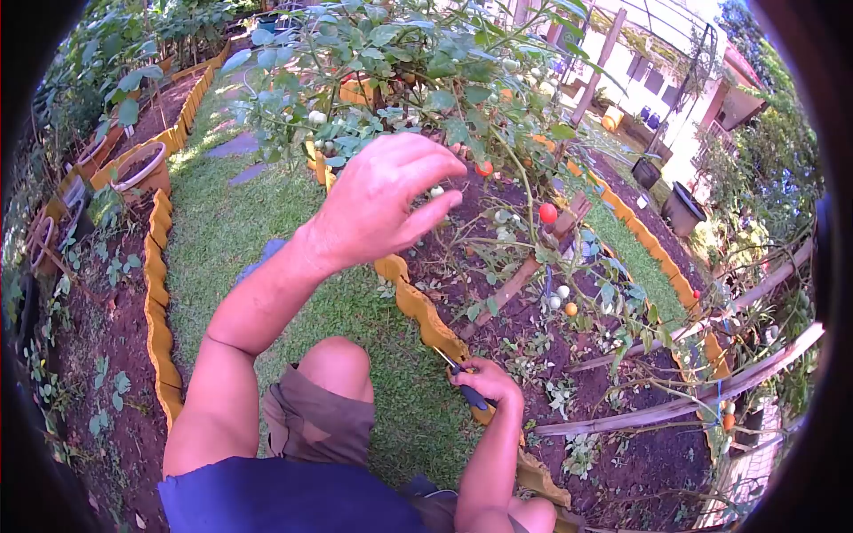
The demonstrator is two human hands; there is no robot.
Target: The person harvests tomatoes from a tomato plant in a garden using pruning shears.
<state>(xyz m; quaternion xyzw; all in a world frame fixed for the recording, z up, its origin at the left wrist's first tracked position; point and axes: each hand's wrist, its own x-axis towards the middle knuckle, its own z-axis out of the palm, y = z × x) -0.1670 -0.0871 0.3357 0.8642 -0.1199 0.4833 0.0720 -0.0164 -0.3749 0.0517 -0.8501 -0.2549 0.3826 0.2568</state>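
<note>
My left hand (382, 200) is raised in front of a leafy tomato plant (426, 89), its thumb and fingers apart in a loose curve. A small pale tomato (436, 191) shows in the gap between them. Just past the fingertips hang an orange-red tomato (484, 168) and a bright red tomato (548, 213). Low beside the yellow border, my right hand (489, 382) is closed around a pair of pruning shears (469, 391) with dark handles. Their thin metal blade points up and left, over the edging.
Scalloped yellow edging (426, 315) separates the grass path (213, 222) from the soil bed. Wooden stakes (506, 298) and long poles (693, 404) cross the bed at right. More tomatoes (570, 309) hang low. A terracotta planter (142, 169) stands at left.
</note>
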